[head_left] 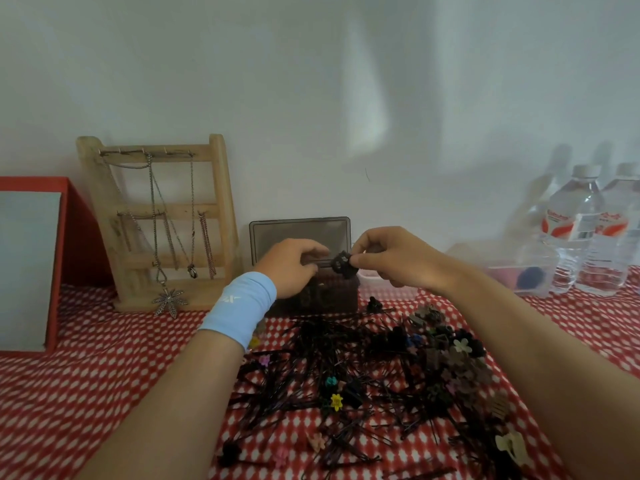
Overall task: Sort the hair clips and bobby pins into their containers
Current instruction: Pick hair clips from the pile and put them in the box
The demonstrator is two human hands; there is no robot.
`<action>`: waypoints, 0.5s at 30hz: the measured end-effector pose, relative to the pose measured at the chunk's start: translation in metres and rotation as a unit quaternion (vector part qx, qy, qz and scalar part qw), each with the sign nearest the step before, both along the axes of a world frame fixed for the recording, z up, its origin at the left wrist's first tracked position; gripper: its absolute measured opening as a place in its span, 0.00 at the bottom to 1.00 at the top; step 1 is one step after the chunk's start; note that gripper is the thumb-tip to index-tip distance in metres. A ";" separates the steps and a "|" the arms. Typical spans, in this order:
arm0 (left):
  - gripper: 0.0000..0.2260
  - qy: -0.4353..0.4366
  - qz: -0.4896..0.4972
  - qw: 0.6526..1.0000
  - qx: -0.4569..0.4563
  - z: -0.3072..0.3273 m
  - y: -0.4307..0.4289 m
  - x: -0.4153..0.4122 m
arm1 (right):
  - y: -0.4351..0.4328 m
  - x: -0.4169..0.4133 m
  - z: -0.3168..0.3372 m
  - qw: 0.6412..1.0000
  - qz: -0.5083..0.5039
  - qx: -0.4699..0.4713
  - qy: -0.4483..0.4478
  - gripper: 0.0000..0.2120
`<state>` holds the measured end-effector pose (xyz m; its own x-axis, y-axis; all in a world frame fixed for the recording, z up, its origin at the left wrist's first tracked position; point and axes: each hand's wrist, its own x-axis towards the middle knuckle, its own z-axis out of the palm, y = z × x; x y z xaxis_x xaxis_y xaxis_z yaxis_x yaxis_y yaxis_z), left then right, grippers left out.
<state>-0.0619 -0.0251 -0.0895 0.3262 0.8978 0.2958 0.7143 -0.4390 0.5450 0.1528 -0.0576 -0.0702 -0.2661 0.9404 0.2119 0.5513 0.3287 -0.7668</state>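
Observation:
A dark smoky plastic box point(346, 296) with its lid point(299, 230) raised stands at the back of the table. My right hand point(391, 259) pinches a small black claw hair clip point(341, 265) just above the box. My left hand point(294, 266), with a light blue wristband, rests curled on the box's left rim; what it holds is hidden. In front of the box lies a big heap of black bobby pins point(322, 362) mixed with small flower-shaped clips point(336, 400) in several colours. A cream clip point(510, 445) lies at the right front.
A wooden jewellery stand point(162, 209) with chains leans on the wall at the left, beside a red frame point(79, 237). A clear plastic container point(519, 271) and two water bottles point(581, 230) stand at the right. The table has a red-and-white cloth point(86, 368).

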 end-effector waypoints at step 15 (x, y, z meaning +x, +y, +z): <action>0.17 0.007 0.034 0.999 -0.009 -0.006 0.012 -0.019 | 0.041 -0.036 -0.006 0.962 0.018 0.018 -0.272 0.21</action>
<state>-0.0809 -0.0133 -0.0953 0.2691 0.9230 0.2749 0.7495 -0.3800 0.5421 0.1167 -0.0168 -0.0763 -0.3791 0.9230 0.0654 0.8552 0.3765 -0.3561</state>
